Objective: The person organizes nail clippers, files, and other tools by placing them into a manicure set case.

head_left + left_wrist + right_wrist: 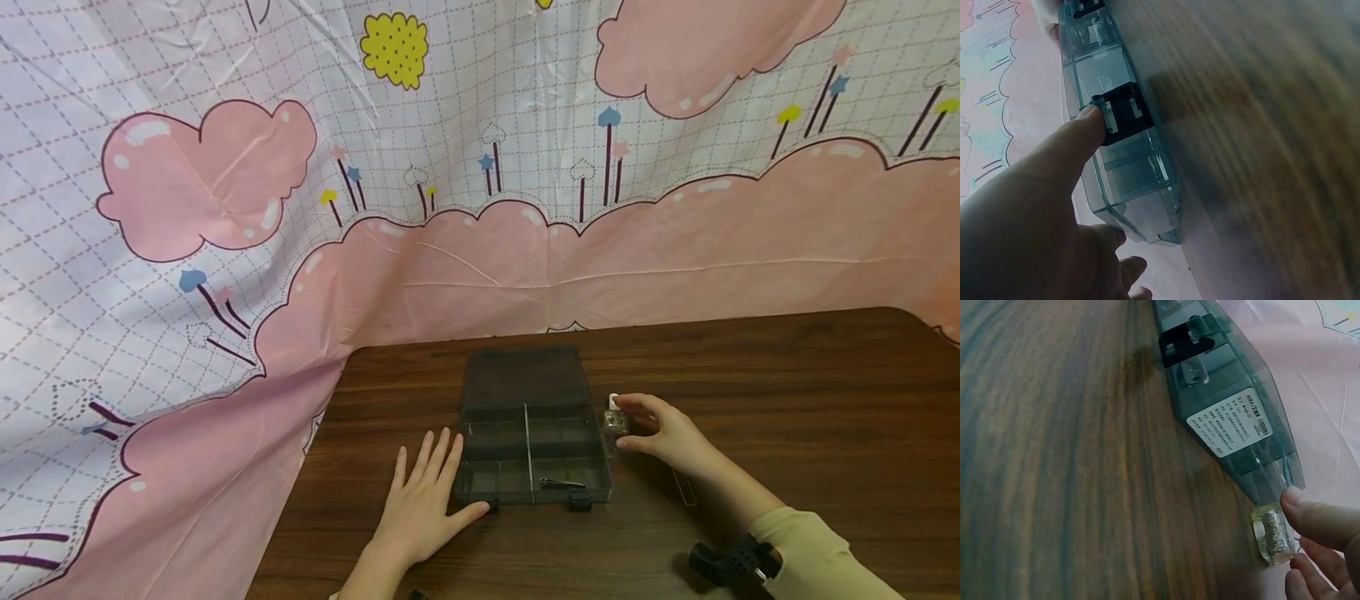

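Patterned cloth (465, 283) hangs behind a brown wooden table (825, 400). Head view: an open, dark translucent box (495, 479) lies on the table, with a metal clip (562, 482) in its front right compartment; the left hand (422, 504), fingers spread, rests against its left side, while the right hand (667, 433) pinches a small clear container (616, 422) just beside its right wall. Left wrist view: the left hand's thumb touches a black latch (1124, 114). Right wrist view: thumb and fingers grip the container near the box's end; a white label (1230, 422) marks the wall.
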### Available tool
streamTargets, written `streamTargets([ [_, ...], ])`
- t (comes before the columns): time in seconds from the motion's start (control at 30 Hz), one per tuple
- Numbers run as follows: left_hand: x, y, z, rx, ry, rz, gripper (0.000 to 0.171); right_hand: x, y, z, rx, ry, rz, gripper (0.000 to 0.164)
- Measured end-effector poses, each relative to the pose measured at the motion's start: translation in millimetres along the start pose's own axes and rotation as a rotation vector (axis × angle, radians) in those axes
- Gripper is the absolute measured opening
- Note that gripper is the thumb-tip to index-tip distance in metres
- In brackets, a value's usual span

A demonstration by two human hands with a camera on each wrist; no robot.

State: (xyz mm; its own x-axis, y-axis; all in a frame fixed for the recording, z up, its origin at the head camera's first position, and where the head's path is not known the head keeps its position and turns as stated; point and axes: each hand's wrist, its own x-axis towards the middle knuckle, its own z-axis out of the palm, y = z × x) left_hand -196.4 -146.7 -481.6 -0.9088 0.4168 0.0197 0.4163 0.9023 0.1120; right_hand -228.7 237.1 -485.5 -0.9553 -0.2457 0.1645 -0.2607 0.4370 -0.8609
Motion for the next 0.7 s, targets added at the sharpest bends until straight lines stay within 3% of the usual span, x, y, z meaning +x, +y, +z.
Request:
streamTargets([
  [0.17, 0.2, 0.5, -0.7, -0.012, -0.001, 0.002, 0.096, 2, 4, 1, -0.009, 0.000, -0.010, 0.063],
  [0.4, 0.8, 0.3, -0.2, -0.016, -0.008, 0.002, 0.095, 7, 6, 6, -0.092, 0.074, 0.000, 0.054],
  [0.7, -0.2, 0.9, -2.2, -0.044, -0.005, 0.007, 0.096, 8, 9, 13, -0.204, 0.119, -0.066, 0.043],
])
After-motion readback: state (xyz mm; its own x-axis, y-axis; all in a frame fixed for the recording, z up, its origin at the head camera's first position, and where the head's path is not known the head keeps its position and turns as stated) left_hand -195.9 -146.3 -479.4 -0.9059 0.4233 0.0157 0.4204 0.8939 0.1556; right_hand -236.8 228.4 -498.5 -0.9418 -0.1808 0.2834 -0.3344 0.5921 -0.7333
